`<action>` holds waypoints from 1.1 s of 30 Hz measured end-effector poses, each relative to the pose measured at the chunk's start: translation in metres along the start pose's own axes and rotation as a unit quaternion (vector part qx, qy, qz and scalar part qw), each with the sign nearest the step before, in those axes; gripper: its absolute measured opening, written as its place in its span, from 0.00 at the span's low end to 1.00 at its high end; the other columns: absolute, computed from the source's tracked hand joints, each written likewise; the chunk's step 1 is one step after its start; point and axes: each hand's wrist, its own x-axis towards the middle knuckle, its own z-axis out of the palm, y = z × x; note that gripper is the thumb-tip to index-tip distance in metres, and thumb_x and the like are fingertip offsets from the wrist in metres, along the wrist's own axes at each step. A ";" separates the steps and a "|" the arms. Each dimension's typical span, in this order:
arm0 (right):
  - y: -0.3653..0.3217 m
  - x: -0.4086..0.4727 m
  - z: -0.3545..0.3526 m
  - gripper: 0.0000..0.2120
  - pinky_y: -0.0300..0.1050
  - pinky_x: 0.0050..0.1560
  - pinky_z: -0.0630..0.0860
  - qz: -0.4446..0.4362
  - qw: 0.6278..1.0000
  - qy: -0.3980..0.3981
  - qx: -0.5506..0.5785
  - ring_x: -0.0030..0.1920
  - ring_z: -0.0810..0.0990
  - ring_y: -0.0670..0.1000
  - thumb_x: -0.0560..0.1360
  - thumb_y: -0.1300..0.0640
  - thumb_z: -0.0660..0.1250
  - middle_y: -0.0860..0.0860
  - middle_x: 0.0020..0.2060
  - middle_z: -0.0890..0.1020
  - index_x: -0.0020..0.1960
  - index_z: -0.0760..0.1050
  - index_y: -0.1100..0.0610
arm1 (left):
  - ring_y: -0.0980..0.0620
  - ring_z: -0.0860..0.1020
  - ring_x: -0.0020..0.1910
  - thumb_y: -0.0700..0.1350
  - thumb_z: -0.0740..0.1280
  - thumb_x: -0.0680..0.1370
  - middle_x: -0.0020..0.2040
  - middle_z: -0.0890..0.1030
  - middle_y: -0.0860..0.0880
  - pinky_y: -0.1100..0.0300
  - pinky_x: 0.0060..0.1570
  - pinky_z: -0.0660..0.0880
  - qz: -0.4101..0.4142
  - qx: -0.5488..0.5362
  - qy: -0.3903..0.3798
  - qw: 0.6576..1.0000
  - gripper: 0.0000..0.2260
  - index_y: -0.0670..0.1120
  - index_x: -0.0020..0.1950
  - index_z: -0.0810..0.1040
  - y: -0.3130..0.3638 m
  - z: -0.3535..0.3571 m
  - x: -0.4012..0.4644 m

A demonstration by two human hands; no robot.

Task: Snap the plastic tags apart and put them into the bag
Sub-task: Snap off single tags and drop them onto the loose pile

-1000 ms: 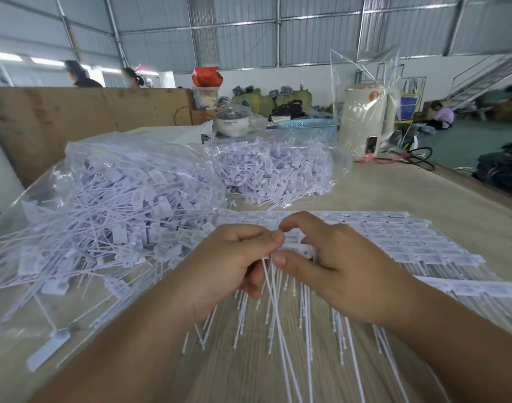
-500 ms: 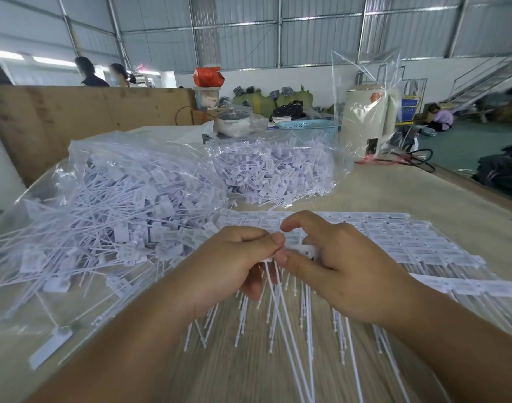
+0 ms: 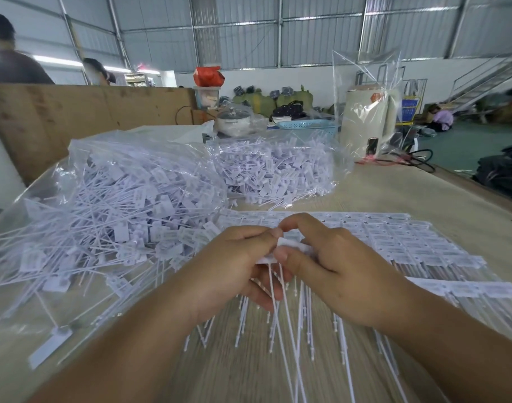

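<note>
I see left hand and right hand both pinching white tags, fingers curled. Open bag sits left.

Two hands, left hand and right hand; two clear bags of white tags; one pot; one blue basket; tags too many to count.
</note>
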 end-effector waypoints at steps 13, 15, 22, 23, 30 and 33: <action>0.000 -0.001 0.001 0.30 0.35 0.28 0.65 -0.019 0.999 -0.049 -0.012 0.25 0.75 0.42 0.74 0.33 0.58 0.44 0.23 0.75 0.72 0.59 0.45 | 0.53 0.76 0.29 0.49 0.69 0.72 0.29 0.75 0.49 0.60 0.29 0.75 -0.013 0.000 -0.063 0.998 0.09 0.47 0.35 0.82 -0.004 -0.003 0.002; -0.002 -0.002 -0.001 0.31 0.35 0.29 0.65 -0.020 0.999 -0.036 -0.015 0.27 0.75 0.42 0.73 0.31 0.54 0.44 0.25 0.75 0.71 0.59 0.45 | 0.53 0.76 0.28 0.47 0.69 0.71 0.30 0.76 0.48 0.62 0.27 0.74 -0.004 0.013 -0.052 0.999 0.07 0.47 0.35 0.82 -0.002 -0.006 0.002; 0.000 -0.001 -0.014 0.15 0.44 0.29 0.65 0.037 0.996 0.017 -0.079 0.27 0.71 0.44 0.76 0.38 0.60 0.45 0.25 0.71 0.36 0.67 0.46 | 0.52 0.77 0.28 0.41 0.68 0.76 0.30 0.80 0.46 0.62 0.26 0.74 0.013 0.013 0.048 0.999 0.06 0.43 0.41 0.84 0.005 -0.022 0.003; 0.000 0.000 -0.013 0.15 0.44 0.29 0.66 0.037 0.996 0.008 -0.083 0.26 0.71 0.45 0.76 0.40 0.61 0.46 0.25 0.71 0.35 0.66 0.46 | 0.52 0.77 0.28 0.39 0.67 0.77 0.31 0.80 0.46 0.62 0.26 0.74 0.011 0.019 0.050 0.999 0.08 0.44 0.42 0.85 0.004 -0.022 0.003; -0.005 -0.001 -0.012 0.12 0.41 0.30 0.66 -0.001 0.996 -0.030 -0.082 0.29 0.72 0.43 0.76 0.41 0.63 0.44 0.24 0.70 0.35 0.65 0.39 | 0.50 0.79 0.31 0.53 0.73 0.64 0.35 0.82 0.45 0.60 0.29 0.76 0.011 0.039 0.015 0.999 0.12 0.48 0.43 0.85 0.001 -0.010 0.003; -0.004 -0.001 -0.013 0.12 0.41 0.30 0.66 -0.004 0.996 -0.030 -0.078 0.29 0.72 0.43 0.76 0.40 0.62 0.44 0.25 0.71 0.36 0.65 0.38 | 0.46 0.79 0.35 0.52 0.73 0.65 0.35 0.82 0.43 0.60 0.29 0.77 0.011 0.028 0.007 1.000 0.12 0.47 0.45 0.85 0.002 -0.012 0.002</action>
